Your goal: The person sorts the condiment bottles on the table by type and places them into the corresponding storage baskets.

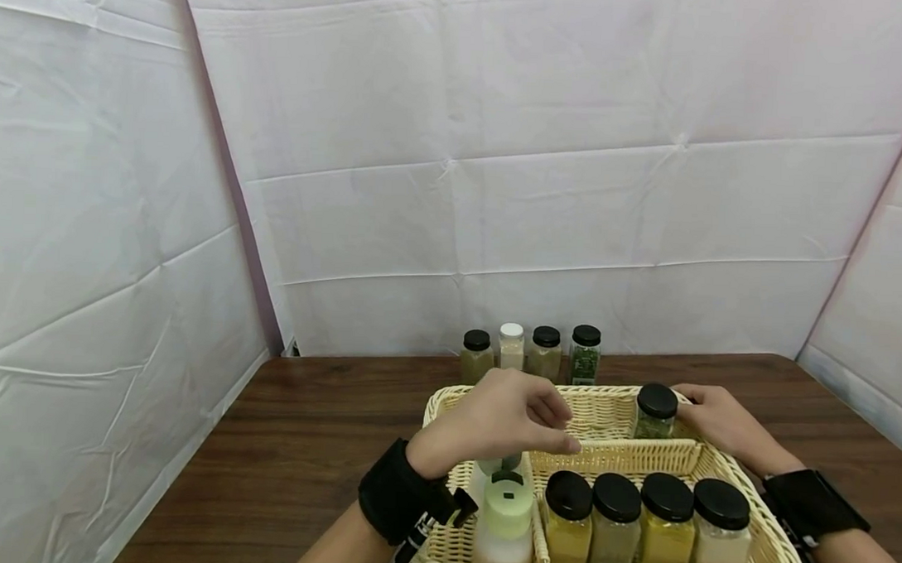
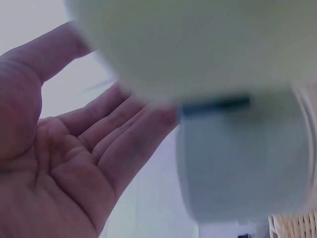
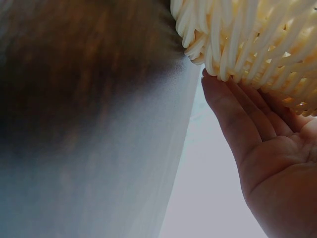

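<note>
A pale-green pump bottle [image 1: 504, 524] stands in the left compartment of the wicker basket [image 1: 763, 537] on the counter [image 1: 304, 442]. The left hand [image 1: 502, 420] hovers just above it, fingers loosely straight, holding nothing. The right hand [image 1: 722, 423] lies flat-fingered against the basket's outer weave (beside a black-lidded jar [image 1: 655, 413]). Four black-lidded jars [image 1: 640, 524] crowd the front compartment.

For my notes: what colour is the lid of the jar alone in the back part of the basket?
Black; the jar shows best in the head view.
</note>
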`<state>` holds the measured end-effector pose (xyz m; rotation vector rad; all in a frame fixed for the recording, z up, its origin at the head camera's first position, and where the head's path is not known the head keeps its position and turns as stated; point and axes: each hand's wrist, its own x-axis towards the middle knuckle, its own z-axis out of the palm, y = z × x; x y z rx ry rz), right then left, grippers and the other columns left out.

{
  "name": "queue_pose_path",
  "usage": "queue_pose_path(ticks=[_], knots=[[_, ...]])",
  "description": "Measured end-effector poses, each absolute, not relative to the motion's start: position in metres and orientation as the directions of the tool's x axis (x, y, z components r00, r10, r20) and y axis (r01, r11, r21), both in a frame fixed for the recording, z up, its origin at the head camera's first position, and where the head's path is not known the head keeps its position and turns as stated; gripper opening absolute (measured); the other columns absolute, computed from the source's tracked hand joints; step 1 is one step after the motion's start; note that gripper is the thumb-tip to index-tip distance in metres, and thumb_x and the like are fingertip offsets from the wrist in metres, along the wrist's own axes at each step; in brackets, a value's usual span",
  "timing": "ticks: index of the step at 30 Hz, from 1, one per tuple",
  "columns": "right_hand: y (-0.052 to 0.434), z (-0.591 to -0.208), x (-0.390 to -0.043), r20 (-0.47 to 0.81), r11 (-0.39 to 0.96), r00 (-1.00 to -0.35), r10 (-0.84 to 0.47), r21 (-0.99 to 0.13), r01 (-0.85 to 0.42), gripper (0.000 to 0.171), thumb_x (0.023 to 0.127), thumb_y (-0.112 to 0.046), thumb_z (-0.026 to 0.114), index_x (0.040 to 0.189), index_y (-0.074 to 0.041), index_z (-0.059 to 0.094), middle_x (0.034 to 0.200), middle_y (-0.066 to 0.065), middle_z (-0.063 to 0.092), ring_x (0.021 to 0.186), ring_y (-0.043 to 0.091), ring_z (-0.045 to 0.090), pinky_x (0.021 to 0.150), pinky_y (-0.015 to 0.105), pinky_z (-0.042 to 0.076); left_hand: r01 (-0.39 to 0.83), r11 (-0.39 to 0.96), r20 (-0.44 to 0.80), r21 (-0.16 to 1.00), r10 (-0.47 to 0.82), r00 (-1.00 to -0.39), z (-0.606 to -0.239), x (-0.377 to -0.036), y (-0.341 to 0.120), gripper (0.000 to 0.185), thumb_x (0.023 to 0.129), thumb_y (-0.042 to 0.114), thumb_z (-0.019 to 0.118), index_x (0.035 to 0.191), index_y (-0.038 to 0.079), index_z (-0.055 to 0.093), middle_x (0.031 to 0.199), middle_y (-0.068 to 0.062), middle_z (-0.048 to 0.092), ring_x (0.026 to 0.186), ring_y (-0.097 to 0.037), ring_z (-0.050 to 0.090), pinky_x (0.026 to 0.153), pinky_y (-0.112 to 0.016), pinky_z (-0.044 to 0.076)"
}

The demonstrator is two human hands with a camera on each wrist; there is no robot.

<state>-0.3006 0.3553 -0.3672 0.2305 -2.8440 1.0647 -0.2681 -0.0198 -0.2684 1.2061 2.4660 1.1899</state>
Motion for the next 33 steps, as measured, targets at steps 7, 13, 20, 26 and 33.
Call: queue_pose_path(ticks=[7, 13, 20, 26, 33], knots=[[0.356, -0.368, -0.298, 0.148, 0.747, -0.982, -0.114, -0.639, -0.182, 0.057, 0.112, -0.049, 0.05, 0.136, 0.0, 0.065, 0.094, 0.008, 0.064, 0.079, 0.024, 0.055, 0.071, 0.045, 0.038, 0.615, 0.36, 0.334, 0.702, 0.596, -0.73, -0.275, -0.281, -0.025, 0.025, 0.098, 0.021, 0.08, 0.118, 0.009, 0.074, 0.108, -0.003, 0.074, 0.095, -0.01, 0.07, 0.087, -0.024, 0.053], [0.354, -0.368, -0.296, 0.145, 0.737, -0.984, -0.107, -0.653, -0.176, 0.057, 0.112, -0.048, 0.051, 0.139, 0.001, 0.064, 0.103, 0.009, 0.067, 0.087, 0.025, 0.058, 0.074, 0.046, 0.039, 0.644, 0.371, 0.442, 0.669, 0.498, -0.746, -0.278, -0.29, -0.026, 0.024, 0.102, 0.018, 0.075, 0.123, 0.007, 0.072, 0.115, -0.009, 0.073, 0.105, -0.018, 0.07, 0.091, -0.025, 0.053], [0.352, -0.365, -0.296, 0.14, 0.747, -0.985, -0.102, -0.643, -0.169, 0.057, 0.113, -0.047, 0.051, 0.139, 0.002, 0.064, 0.106, 0.01, 0.068, 0.09, 0.025, 0.058, 0.074, 0.046, 0.038, 0.591, 0.442, 0.444, 0.675, 0.396, -0.804, -0.275, -0.311, -0.037, 0.024, 0.098, 0.015, 0.079, 0.119, 0.003, 0.075, 0.11, -0.011, 0.076, 0.101, -0.024, 0.073, 0.086, -0.031, 0.057], [0.355, -0.364, -0.299, 0.149, 0.761, -0.984, -0.098, -0.626, -0.17, 0.055, 0.113, -0.045, 0.051, 0.138, 0.002, 0.066, 0.106, 0.007, 0.069, 0.088, 0.025, 0.056, 0.072, 0.046, 0.037, 0.532, 0.43, 0.433, 0.729, 0.313, -0.845, -0.276, -0.331, -0.046, 0.028, 0.096, 0.015, 0.08, 0.119, 0.0, 0.074, 0.11, -0.013, 0.076, 0.103, -0.027, 0.073, 0.086, -0.037, 0.058], [0.354, -0.366, -0.297, 0.124, 0.735, -0.987, -0.099, -0.66, -0.157, 0.053, 0.113, -0.046, 0.051, 0.136, 0.0, 0.066, 0.091, 0.008, 0.063, 0.078, 0.023, 0.052, 0.07, 0.045, 0.036, 0.49, 0.41, 0.415, 0.77, 0.261, -0.871, -0.279, -0.344, -0.046, 0.032, 0.095, 0.014, 0.081, 0.121, -0.002, 0.073, 0.115, -0.018, 0.075, 0.106, -0.03, 0.072, 0.088, -0.04, 0.058]])
